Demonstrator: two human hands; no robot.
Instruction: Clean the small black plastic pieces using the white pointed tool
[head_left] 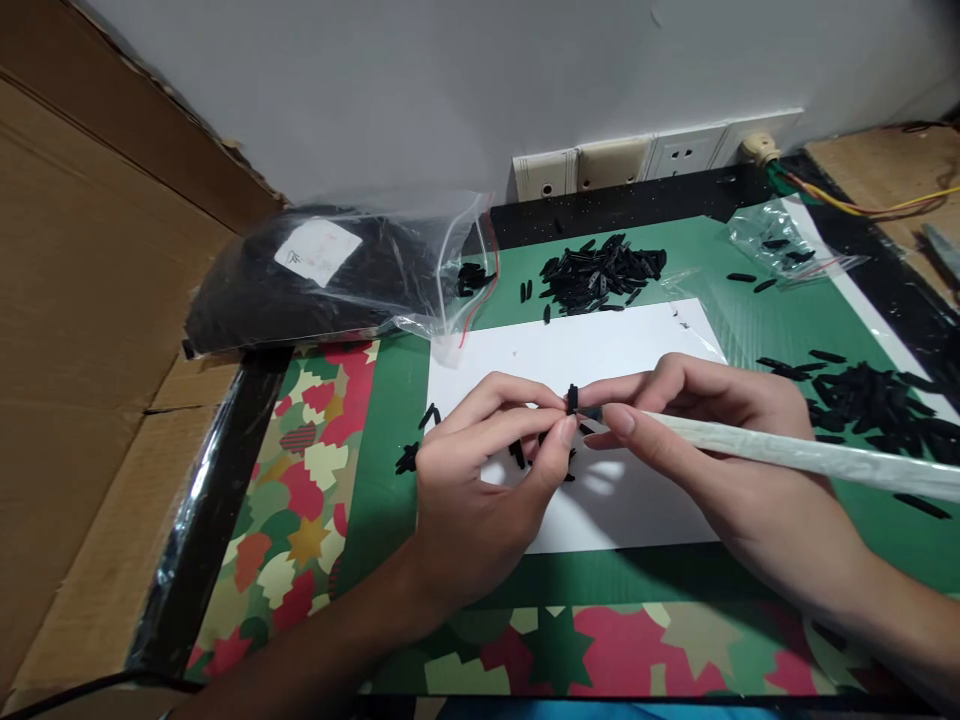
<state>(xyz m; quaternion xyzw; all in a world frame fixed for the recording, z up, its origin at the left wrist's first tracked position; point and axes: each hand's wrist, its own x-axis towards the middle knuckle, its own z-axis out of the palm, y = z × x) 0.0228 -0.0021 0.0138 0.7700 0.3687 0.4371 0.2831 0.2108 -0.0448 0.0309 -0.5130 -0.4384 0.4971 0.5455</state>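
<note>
My left hand (487, 470) pinches a small black plastic piece (572, 399) upright between its fingertips, above a white sheet of paper (630, 520). Closed around a long, thin tool wrapped in white (795, 452), my right hand (720, 430) is right beside it. The tool's front end points at the black piece; its tip is partly hidden by the fingers. Right-hand fingertips come up close to the piece, and I cannot tell whether they touch it. Several loose black pieces (517, 455) lie on the paper under the left hand.
A heap of black pieces (600, 272) lies behind the paper, another heap (870, 400) to the right. A large full plastic bag (322, 280) stands back left. At back right are a small clear bag (772, 240) and a plug (760, 149) with wires. Cardboard (97, 300) walls the left side.
</note>
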